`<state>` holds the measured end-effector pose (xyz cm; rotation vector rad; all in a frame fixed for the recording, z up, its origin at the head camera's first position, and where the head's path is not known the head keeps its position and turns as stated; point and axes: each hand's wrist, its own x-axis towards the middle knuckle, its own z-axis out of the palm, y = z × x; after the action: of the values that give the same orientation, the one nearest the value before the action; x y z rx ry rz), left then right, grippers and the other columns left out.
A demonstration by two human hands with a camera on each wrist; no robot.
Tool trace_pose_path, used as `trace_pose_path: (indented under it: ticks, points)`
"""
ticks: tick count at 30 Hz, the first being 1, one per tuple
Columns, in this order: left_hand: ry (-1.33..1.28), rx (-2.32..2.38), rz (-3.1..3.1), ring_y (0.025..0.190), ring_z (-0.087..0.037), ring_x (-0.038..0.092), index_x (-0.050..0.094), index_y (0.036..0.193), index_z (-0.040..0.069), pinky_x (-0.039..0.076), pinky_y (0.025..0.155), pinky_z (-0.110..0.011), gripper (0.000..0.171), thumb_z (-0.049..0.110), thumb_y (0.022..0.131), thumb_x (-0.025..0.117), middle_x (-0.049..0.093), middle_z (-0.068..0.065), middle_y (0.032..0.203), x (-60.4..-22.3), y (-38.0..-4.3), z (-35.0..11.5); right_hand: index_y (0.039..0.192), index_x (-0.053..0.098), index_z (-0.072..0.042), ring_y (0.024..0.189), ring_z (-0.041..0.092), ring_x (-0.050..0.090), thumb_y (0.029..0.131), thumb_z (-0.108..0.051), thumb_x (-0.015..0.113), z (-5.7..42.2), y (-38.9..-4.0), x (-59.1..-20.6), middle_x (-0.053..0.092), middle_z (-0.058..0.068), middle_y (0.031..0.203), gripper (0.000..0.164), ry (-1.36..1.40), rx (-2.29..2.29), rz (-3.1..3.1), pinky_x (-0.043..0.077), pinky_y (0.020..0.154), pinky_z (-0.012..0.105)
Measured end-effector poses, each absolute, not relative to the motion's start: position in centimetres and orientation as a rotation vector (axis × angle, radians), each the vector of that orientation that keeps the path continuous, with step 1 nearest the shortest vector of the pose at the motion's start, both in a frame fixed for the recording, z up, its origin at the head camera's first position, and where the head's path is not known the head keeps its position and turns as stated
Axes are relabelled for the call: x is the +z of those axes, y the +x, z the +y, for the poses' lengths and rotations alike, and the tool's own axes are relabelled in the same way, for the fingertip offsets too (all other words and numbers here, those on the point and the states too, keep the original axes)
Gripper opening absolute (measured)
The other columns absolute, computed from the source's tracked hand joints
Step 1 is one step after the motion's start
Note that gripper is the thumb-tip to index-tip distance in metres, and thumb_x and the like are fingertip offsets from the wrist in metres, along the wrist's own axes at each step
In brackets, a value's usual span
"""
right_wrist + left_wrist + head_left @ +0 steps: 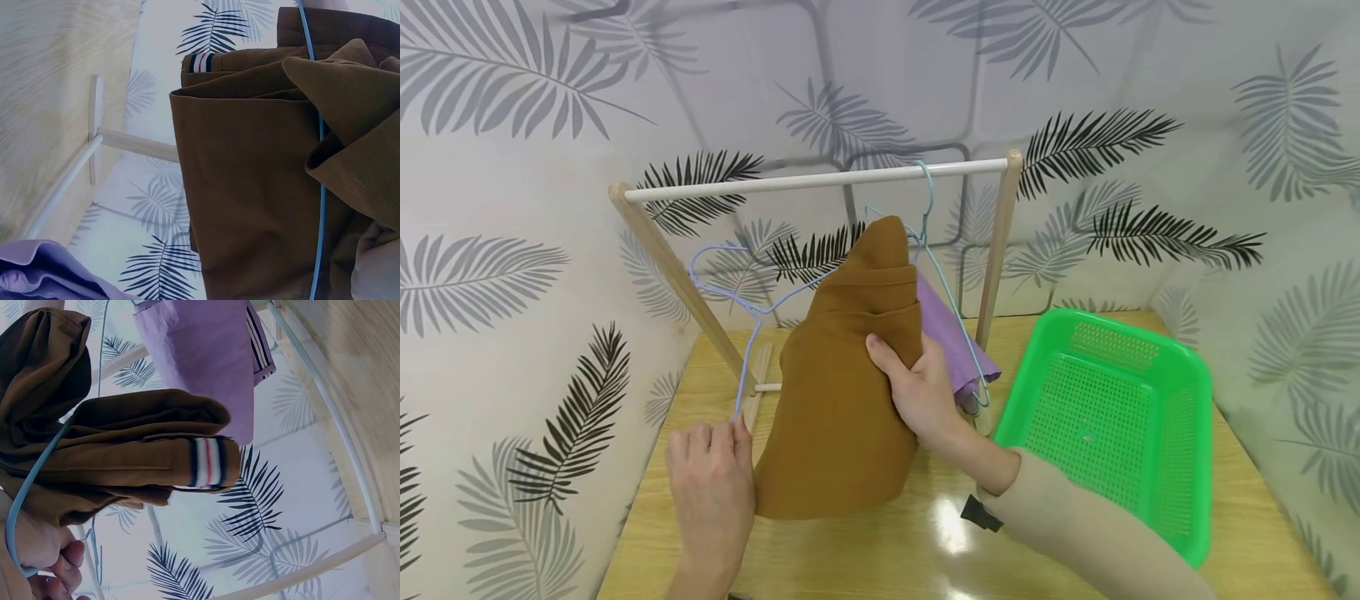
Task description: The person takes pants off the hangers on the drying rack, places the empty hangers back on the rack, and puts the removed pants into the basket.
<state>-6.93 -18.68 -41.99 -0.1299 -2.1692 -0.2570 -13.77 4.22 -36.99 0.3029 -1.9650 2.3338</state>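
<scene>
At the lower corner of a periwinkle-blue hanger (745, 367), my left hand (711, 483) pinches the wire. My right hand (917, 387) grips a folded brown garment (842, 408), thumb on the near face and fingers behind it. That garment hangs over the hanger's bar, which its cloth hides in the head view. The hanger's hook points left, off the rail. In the left wrist view, a navy, white and red striped band (208, 462) shows on one end of the brown cloth.
A wooden rack with a white rail (820, 180) stands at the back of the table (880, 567). On its right end hangs a teal hanger (929, 200) with a purple garment (943, 337) behind the brown one. A green plastic basket (1195, 450) sits at the right.
</scene>
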Motion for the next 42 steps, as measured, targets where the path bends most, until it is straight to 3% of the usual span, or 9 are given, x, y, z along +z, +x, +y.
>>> trace_pose_path:
  ticks: [7,15,27,32,37,42]
  points:
    - [-0.130,-0.216,-2.185,0.064,-0.030,0.039,0.061,0.074,-0.009,0.031,0.065,-0.039,0.022,-0.004,0.094,0.068,0.053,-0.017,0.062,-42.5,-6.9,-19.2,0.108,0.063,-0.004,0.071,0.013,0.072,0.104,-0.023,0.063,5.1,-13.9,-36.4,0.072,-0.005,0.082,0.019,0.232,2.432,-1.904,0.060,0.070,0.032]
    - [-0.131,-0.170,-2.188,0.060,-0.026,0.038,0.062,0.072,-0.010,0.030,0.063,-0.037,0.020,-0.007,0.091,0.070,0.054,-0.017,0.059,-42.6,-6.8,-19.9,0.117,0.057,-0.010,0.077,0.014,0.073,0.105,-0.023,0.063,6.3,-14.0,-35.3,0.072,-0.004,0.091,0.018,0.162,2.595,-1.780,0.061,0.073,0.031]
    - [-0.103,-0.176,-2.192,0.062,-0.029,0.036,0.062,0.074,-0.009,0.028,0.063,-0.038,0.018,-0.007,0.089,0.072,0.055,-0.019,0.061,-42.6,-6.6,-20.2,0.110,0.061,-0.013,0.071,0.012,0.074,0.104,-0.027,0.064,7.6,-14.1,-33.9,0.075,-0.005,0.085,0.016,-0.002,2.722,-1.666,0.061,0.069,0.029]
    - [-0.094,-0.148,-2.210,0.060,-0.027,0.034,0.058,0.073,-0.007,0.027,0.062,-0.036,0.022,-0.007,0.091,0.071,0.050,-0.015,0.057,-42.6,-6.6,-20.3,0.115,0.060,-0.013,0.071,0.012,0.074,0.105,-0.026,0.063,8.0,-14.0,-33.8,0.075,-0.006,0.087,0.016,0.061,2.686,-1.690,0.061,0.069,0.029]
    - [-0.121,-0.132,-2.210,0.054,-0.025,0.030,0.051,0.072,-0.003,0.026,0.059,-0.036,0.028,-0.004,0.094,0.068,0.042,-0.011,0.052,-42.5,-6.6,-20.3,0.107,0.061,-0.010,0.067,0.012,0.073,0.105,-0.022,0.061,8.1,-13.7,-34.0,0.074,-0.005,0.083,0.012,0.201,2.598,-1.739,0.061,0.066,0.029]
    - [-0.183,-0.003,-2.221,0.051,-0.021,0.025,0.055,0.072,-0.004,0.027,0.057,-0.036,0.026,-0.004,0.094,0.067,0.039,-0.007,0.055,-42.5,-6.8,-20.0,0.103,0.062,-0.007,0.068,0.012,0.073,0.105,-0.017,0.060,7.7,-13.5,-34.5,0.074,-0.005,0.082,0.011,0.339,2.509,-1.795,0.061,0.066,0.030]
